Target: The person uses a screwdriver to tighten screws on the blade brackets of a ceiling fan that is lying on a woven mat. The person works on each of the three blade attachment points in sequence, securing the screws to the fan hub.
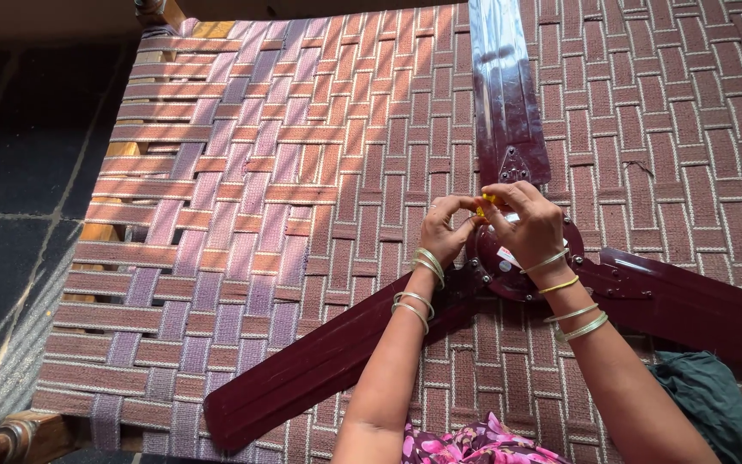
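Woven cot webbing in maroon and lilac bands carries a glossy maroon three-bladed metal ceiling fan. Left hand and right hand meet over the round fan hub, each grip pinched closed on a small yellow piece. Working it well probably means steadying the wrists against the hub. A dark green cloth lies right.

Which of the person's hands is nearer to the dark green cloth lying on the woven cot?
Right. The right hand is over the fan hub, up and left of the green cloth; the left hand lies farther left, across the hub.
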